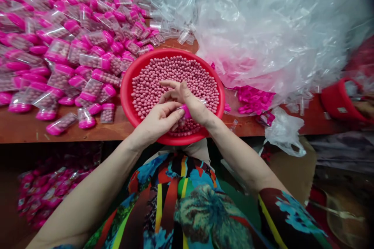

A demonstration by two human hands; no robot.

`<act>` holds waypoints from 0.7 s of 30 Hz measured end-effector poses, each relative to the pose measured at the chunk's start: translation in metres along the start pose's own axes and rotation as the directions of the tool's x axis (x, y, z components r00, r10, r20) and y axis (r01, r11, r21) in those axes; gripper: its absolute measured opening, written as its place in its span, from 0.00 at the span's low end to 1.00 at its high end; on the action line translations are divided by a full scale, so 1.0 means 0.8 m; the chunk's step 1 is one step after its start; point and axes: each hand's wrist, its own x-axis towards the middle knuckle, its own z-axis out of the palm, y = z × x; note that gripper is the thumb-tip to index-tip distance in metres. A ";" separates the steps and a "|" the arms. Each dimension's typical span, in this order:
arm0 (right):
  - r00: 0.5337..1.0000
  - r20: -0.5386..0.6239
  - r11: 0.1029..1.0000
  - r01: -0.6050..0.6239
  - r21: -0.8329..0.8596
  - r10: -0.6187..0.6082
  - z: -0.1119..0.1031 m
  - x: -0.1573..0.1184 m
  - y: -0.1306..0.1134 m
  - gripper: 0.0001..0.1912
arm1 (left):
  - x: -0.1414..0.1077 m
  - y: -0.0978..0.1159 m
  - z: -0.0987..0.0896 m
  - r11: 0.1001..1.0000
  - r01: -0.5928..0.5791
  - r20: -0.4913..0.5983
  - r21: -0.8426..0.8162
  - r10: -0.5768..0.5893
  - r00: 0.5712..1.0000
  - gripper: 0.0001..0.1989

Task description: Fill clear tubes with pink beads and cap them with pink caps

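Note:
My left hand point(165, 118) is closed on a small clear container with a bright pink cap point(184, 112), its thumb and fingers pinching the cap end. Over that container lies my right hand point(187, 99), palm partly hiding it, with fingers stretched out and apart toward the left. The clear end of the container peeks out beyond the right palm. Whether beads are inside it is hidden. Both hands are above a red basin point(126, 97) that holds many small round pink beads point(152, 81).
Left of the basin, filled pink-capped containers point(90, 89) are heaped on the brown table point(17, 132). Clear plastic bags point(263, 39) and loose empty tubes point(184, 35) spread behind. Pink caps point(254, 99) lie to the right. Another person's hand point(365, 107) is at a red bucket point(336, 99).

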 end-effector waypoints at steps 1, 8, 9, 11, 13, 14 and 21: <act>1.000 0.013 0.998 -0.016 -0.053 0.017 -0.003 -0.003 -0.002 0.37 | 0.000 0.001 0.001 0.999 -0.005 -0.007 0.047 0.006 1.000 0.12; 0.960 -0.253 0.963 0.052 -0.264 -0.121 -0.005 0.003 0.016 0.37 | 0.008 0.001 0.005 0.998 0.009 -0.086 0.061 -0.003 0.996 0.11; 0.931 -0.335 0.974 0.072 -0.216 -0.143 -0.004 0.006 0.020 0.39 | 0.009 -0.001 0.006 0.998 0.048 -0.078 -0.032 -0.050 0.996 0.12; 0.864 -0.473 0.982 0.114 -0.153 -0.174 -0.006 0.009 0.022 0.40 | 0.012 -0.003 0.008 0.973 0.113 -0.080 -0.202 -0.131 0.988 0.14; 0.805 -0.549 0.970 0.133 -0.203 -0.225 -0.013 0.004 0.019 0.35 | 0.013 0.000 0.007 0.951 0.110 -0.139 -0.288 -0.155 0.978 0.15; 0.783 -0.568 0.959 0.130 -0.251 -0.254 -0.020 -0.001 0.015 0.31 | 0.013 0.004 0.002 0.954 0.075 -0.194 -0.290 -0.136 0.972 0.16; 0.746 -0.520 0.759 -0.030 -0.651 -0.416 -0.077 -0.067 -0.002 0.11 | 0.008 0.068 -0.122 0.872 -0.199 -0.617 0.447 0.462 0.637 0.14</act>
